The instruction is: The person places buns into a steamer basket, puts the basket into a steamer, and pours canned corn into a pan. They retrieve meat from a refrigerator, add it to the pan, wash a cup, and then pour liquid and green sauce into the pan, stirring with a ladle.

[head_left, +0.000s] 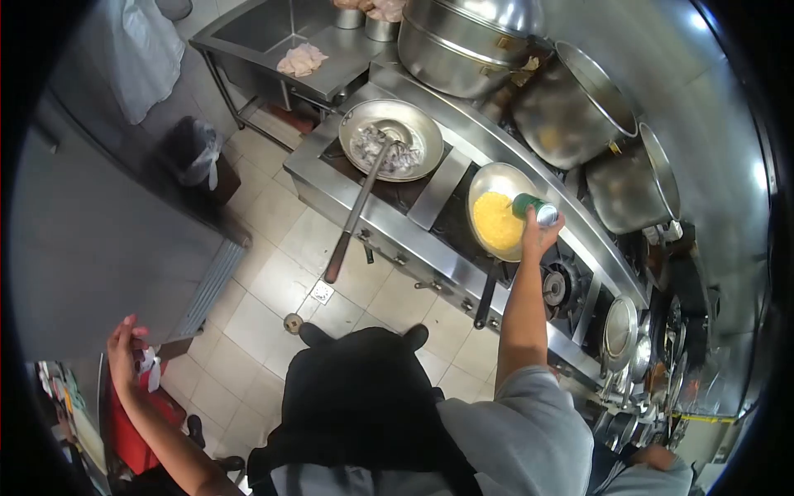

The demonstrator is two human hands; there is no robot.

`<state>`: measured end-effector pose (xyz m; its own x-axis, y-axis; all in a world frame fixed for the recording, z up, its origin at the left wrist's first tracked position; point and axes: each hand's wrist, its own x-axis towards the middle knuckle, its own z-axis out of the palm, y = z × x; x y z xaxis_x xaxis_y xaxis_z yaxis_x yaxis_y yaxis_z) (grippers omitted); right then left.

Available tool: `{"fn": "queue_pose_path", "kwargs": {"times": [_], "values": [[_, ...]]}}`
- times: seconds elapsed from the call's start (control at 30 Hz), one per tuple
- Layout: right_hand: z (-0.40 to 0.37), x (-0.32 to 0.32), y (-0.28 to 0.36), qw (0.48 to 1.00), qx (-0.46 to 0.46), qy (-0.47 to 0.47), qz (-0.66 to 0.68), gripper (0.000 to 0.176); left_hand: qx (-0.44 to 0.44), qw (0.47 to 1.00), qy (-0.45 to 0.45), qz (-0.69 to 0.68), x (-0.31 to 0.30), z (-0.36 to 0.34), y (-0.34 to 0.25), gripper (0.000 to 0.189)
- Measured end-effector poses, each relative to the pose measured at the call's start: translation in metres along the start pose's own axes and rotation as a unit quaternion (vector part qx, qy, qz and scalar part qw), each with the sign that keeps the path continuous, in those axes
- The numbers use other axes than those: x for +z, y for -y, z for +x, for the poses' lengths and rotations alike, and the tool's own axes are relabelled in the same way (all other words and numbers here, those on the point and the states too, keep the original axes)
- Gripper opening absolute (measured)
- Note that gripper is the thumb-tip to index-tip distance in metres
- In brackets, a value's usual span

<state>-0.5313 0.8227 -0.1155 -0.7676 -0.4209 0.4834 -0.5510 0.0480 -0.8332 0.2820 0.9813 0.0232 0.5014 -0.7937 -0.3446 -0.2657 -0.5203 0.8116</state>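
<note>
My right hand (541,235) is wrapped round a green can (526,203) with a silver end. The can is tipped over a frying pan (507,177) on the stove, its far end above a yellow mixture (493,221); any stream from it is too small to make out. That pan's dark handle (487,296) points toward me. Away to the left, my left hand (124,351) is raised in the air, its fingers loosely bent and partly apart, with no clear object in them. A white thing (151,364) shows just beside it.
A second pan (422,124) holds greyish pieces and a long-handled ladle (361,198). Large metal pots (571,107) line the back. Pale raw meat (302,59) lies by the sink. A bin (198,161) and a metal cabinet (116,231) stand left. Another person's arm (653,457) appears lower right.
</note>
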Motion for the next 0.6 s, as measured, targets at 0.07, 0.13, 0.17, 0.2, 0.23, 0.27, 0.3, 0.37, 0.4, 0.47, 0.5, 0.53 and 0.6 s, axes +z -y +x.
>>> {"fn": "queue_pose_path", "kwargs": {"times": [0.07, 0.13, 0.17, 0.2, 0.23, 0.27, 0.3, 0.37, 0.4, 0.47, 0.5, 0.53, 0.6], "values": [[-0.003, 0.007, -0.014, 0.997, 0.003, -0.021, -0.068, 0.071, 0.006, 1.000, 0.008, 0.022, -0.022, 0.025, -0.003, 0.057], [0.006, 0.011, -0.025, 0.986, 0.121, -0.117, -0.020, 0.074, 0.020, 0.999, 0.009, 0.038, -0.032, 0.052, -0.017, 0.057], [0.006, 0.009, -0.023, 0.977, 0.141, -0.161, -0.025, 0.065, 0.045, 0.997, 0.017, 0.062, -0.033, 0.065, -0.028, 0.058], [0.008, 0.002, -0.014, 0.959, 0.236, -0.159, -0.008, 0.056, 0.068, 0.994, 0.017, 0.084, -0.036, 0.076, -0.041, 0.058], [-0.010, -0.003, 0.041, 0.941, 0.291, -0.169, 0.017, 0.052, 0.083, 0.992, 0.030, 0.087, -0.033, 0.084, -0.056, 0.058], [-0.008, -0.008, 0.024, 0.919, 0.358, -0.156, 0.044, 0.057, 0.098, 0.990, 0.038, 0.090, -0.026, 0.091, -0.076, 0.057], [-0.010, -0.009, 0.028, 0.887, 0.418, -0.171, 0.098, 0.056, 0.108, 0.988, 0.045, 0.104, -0.020, 0.097, -0.096, 0.053], [-0.006, -0.022, -0.042, 0.859, 0.370, -0.096, 0.342, 0.053, 0.164, 0.981, 0.059, 0.083, -0.005, 0.120, -0.118, 0.044], [-0.008, -0.024, -0.047, 0.833, 0.360, -0.091, 0.410, 0.056, 0.211, 0.974, 0.066, 0.049, 0.003, 0.134, -0.124, 0.040], [-0.016, -0.014, -0.021, 0.777, 0.332, -0.142, 0.515, 0.061, 0.334, 0.930, 0.004, 0.154, 0.020, 0.153, -0.150, 0.034], [-0.013, -0.004, -0.007, 0.762, 0.306, -0.122, 0.558, 0.061, 0.402, 0.888, -0.032, 0.221, 0.028, 0.157, -0.168, 0.032], [-0.011, 0.008, 0.011, 0.743, 0.282, -0.099, 0.599, 0.062, 0.461, 0.837, -0.068, 0.287, 0.035, 0.161, -0.185, 0.031], [-0.006, 0.055, 0.071, 0.689, 0.253, -0.013, 0.679, 0.063, 0.515, 0.737, -0.135, 0.416, 0.046, 0.188, -0.204, 0.030]]}}
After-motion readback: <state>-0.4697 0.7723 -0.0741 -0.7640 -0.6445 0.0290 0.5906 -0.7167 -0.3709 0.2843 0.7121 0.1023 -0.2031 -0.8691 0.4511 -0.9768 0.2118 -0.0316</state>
